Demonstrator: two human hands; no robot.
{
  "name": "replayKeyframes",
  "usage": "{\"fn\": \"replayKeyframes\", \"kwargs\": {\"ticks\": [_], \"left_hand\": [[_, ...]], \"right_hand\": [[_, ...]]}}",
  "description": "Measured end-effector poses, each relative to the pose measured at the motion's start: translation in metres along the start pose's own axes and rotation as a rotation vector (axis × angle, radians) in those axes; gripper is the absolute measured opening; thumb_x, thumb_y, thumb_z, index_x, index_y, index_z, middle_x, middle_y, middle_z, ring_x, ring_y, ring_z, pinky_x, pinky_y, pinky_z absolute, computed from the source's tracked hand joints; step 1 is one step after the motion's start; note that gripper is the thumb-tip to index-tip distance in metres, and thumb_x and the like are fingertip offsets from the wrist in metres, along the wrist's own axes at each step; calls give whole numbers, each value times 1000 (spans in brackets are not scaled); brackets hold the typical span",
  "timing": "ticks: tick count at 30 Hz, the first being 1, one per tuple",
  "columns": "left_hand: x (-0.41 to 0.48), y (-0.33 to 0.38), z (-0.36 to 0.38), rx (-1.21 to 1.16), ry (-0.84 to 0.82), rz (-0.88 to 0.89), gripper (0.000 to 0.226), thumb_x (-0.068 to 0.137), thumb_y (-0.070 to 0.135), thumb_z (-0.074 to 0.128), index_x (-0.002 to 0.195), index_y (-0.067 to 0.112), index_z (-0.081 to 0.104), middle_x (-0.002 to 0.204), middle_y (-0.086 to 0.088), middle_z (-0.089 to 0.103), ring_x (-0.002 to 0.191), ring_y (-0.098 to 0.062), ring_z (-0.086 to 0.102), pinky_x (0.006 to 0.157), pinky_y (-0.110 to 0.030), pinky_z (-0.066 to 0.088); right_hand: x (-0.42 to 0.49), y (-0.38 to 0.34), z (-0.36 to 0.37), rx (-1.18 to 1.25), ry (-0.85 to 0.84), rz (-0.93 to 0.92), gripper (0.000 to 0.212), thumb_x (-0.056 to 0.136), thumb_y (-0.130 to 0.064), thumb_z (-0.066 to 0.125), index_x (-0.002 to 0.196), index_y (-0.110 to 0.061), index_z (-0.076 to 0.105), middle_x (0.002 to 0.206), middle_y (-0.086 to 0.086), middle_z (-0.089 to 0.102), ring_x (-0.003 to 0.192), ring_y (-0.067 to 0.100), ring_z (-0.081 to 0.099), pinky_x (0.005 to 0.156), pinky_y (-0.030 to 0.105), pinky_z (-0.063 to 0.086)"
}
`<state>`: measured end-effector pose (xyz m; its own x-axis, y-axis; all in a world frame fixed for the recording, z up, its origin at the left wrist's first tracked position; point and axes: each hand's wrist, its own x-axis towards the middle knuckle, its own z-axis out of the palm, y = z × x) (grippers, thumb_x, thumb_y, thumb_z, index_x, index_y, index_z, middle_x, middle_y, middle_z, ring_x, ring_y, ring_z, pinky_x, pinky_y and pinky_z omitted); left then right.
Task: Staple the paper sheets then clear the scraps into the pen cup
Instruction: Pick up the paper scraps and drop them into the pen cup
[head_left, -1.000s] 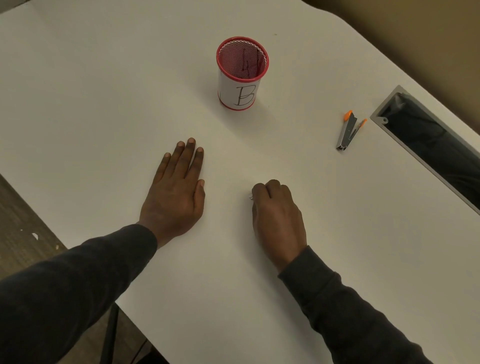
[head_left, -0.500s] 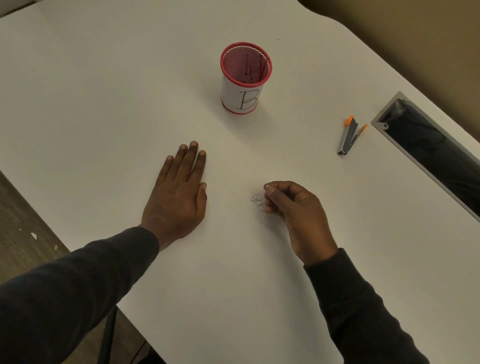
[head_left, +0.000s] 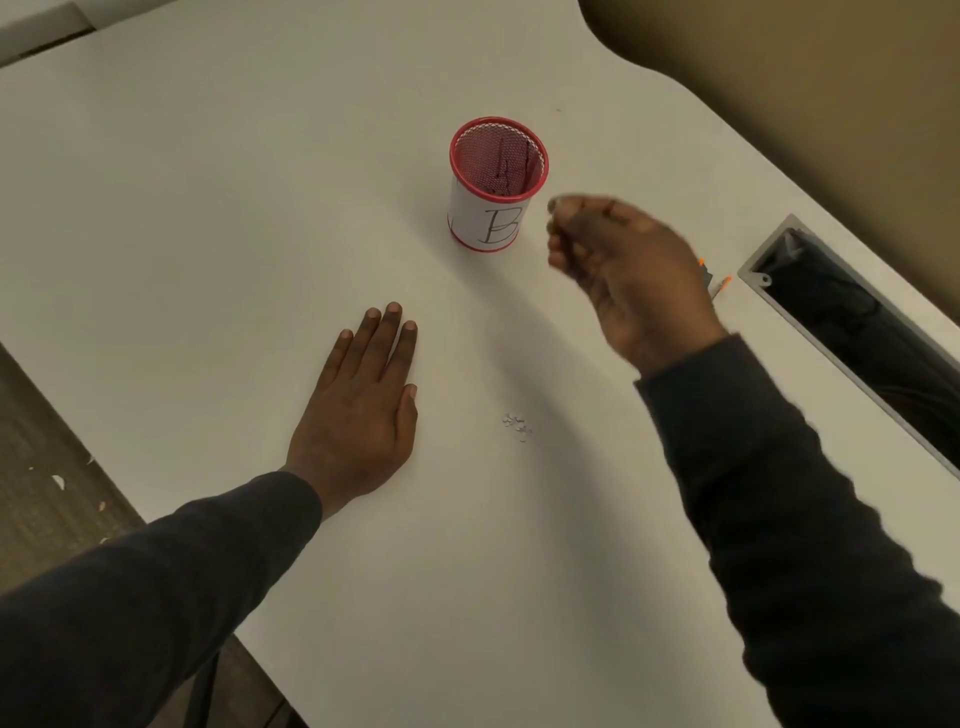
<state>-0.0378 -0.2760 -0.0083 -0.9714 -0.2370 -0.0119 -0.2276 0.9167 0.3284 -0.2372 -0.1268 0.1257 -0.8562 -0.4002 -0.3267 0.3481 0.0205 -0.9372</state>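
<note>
A red mesh pen cup (head_left: 485, 221) with a white label marked "B" stands upright on the white table (head_left: 208, 208). My left hand (head_left: 358, 410) lies flat on the table, fingers straight. My right hand (head_left: 618, 265) is raised and blurred just right of the cup, its fingertips bunched together in a pinch; whatever they hold is too small to make out. A small cluster of tiny scraps (head_left: 517, 425) lies on the table between my hands. The stapler (head_left: 724, 283) is mostly hidden behind my right hand, with only its orange tips showing.
A long rectangular cable slot (head_left: 852, 332) with a grey rim opens in the table at the right. The table's left edge runs diagonally past my left arm, with floor below it.
My right hand has lifted from the scraps and moved up and right, close to the cup's rim. My left hand has stayed flat in place.
</note>
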Motion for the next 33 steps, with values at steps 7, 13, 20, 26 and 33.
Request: {"fn": "replayKeyframes", "kwargs": {"ticks": [7,13,20,26,33], "left_hand": [[0,0,1,-3,-9,-4,64,102,34,20,161,10,14,171,-8,4,158,-22,1,128,-46,13],[0,1,-1,-8,1,0,64,102,34,20,161,9,16,170,-10,6,158,-23,3,128,-46,13],[0,0,0,-2,4,2,64,102,35,18,161,8,16,170,-10,7,158,-24,4,128,-47,15],[0,-1,0,1,-4,0,64,102,34,19,161,9,14,170,-10,4,158,-23,1,128,-46,13],[0,-2,0,-2,-3,-3,64,102,33,21,161,9,14,171,-9,5,158,-22,1,128,-46,13]], "right_hand": [[73,-36,26,-761,23,-293,11,94,-13,64,99,-9,73,87,0,70,77,10,66,70,22,59],[91,-44,29,-1235,-90,-453,19,96,-10,59,108,-12,74,94,-2,65,82,11,60,65,10,46],[90,-47,34,-1278,-91,-568,16,93,-17,66,107,-11,72,104,5,71,91,14,64,81,21,53],[92,-46,36,-1329,-112,-622,19,95,-9,59,108,-12,73,110,6,71,89,9,57,71,7,39],[93,-42,38,-1352,-80,-642,16,93,-19,66,107,-13,70,102,2,67,84,10,54,64,9,35]]}}
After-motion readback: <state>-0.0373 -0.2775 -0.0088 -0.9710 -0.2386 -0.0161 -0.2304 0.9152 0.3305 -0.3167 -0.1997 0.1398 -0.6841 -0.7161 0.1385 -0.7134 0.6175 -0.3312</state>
